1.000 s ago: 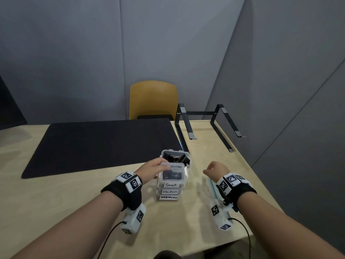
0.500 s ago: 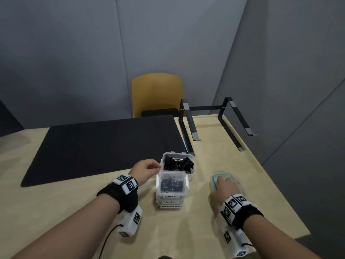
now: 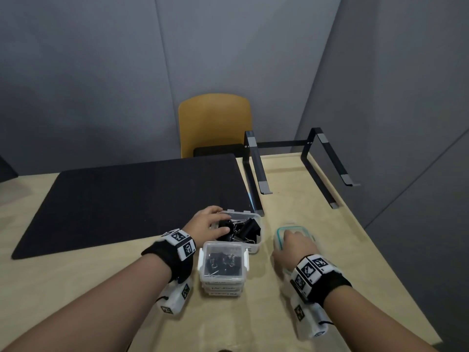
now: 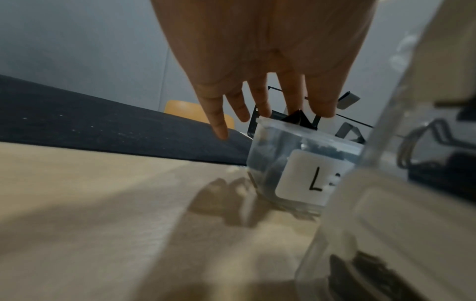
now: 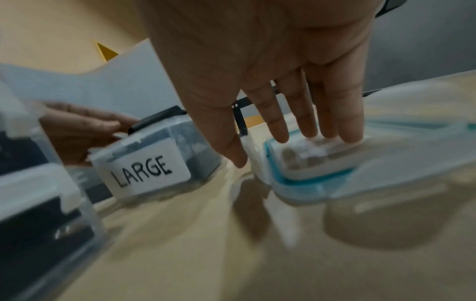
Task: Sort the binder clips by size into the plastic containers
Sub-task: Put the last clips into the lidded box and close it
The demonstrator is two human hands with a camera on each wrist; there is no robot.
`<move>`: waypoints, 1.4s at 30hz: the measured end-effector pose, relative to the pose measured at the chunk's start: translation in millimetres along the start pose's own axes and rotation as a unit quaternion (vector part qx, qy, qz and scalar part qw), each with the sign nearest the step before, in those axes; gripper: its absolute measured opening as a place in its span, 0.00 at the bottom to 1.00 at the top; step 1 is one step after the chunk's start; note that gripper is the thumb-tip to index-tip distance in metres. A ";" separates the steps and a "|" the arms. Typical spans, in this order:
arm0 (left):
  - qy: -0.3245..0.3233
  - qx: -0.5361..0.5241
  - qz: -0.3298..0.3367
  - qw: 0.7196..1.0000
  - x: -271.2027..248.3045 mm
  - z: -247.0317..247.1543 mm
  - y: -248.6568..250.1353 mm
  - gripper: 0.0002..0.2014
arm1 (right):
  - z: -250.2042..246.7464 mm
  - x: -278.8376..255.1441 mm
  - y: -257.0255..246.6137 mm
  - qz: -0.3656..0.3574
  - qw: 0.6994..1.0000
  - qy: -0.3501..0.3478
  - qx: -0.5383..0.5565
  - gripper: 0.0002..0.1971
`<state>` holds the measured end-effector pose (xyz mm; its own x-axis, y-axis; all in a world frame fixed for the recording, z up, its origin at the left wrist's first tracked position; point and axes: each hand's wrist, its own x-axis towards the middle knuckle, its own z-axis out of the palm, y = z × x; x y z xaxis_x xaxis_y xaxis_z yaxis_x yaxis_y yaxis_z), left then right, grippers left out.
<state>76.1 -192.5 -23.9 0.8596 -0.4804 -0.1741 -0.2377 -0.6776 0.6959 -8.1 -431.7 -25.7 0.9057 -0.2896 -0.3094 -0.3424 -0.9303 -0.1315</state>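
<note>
Teal-rimmed lid (image 3: pixel 294 228) under flat right hand (image 3: pixel 295 247).

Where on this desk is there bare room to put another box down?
Bare wood lies left of the stacked lidded containers, below the black mat, which is also bare. It is crowded between the open LARGE container and the teal-rimmed lid under the right hand.

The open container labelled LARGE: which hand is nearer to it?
Left. The left hand reaches over the LARGE container's near-left rim, its fingers at the clips inside. The right hand is off to its right, fingers flat on the teal-rimmed lid.
</note>
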 end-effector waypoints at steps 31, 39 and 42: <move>0.057 -0.044 0.061 0.995 11.7 25.0 -18.3 0.15 | -33.7 9.4 -42.7 -0.227 0.956 -0.001 0.188 0.05; 0.035 0.020 0.043 0.998 1.3 20.8 -17.1 0.27 | -36.4 6.6 -41.6 -0.300 0.952 0.019 0.053 0.06; 0.016 0.037 0.058 0.997 1.6 17.8 -15.0 0.42 | -32.6 2.5 -42.2 -0.319 0.947 0.038 0.009 0.09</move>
<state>73.0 -193.0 -47.1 0.8379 -0.5410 -0.0720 -0.3688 -0.6586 0.6559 16.7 -400.5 9.7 0.9450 0.3137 -0.0920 0.2769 -0.9176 -0.2853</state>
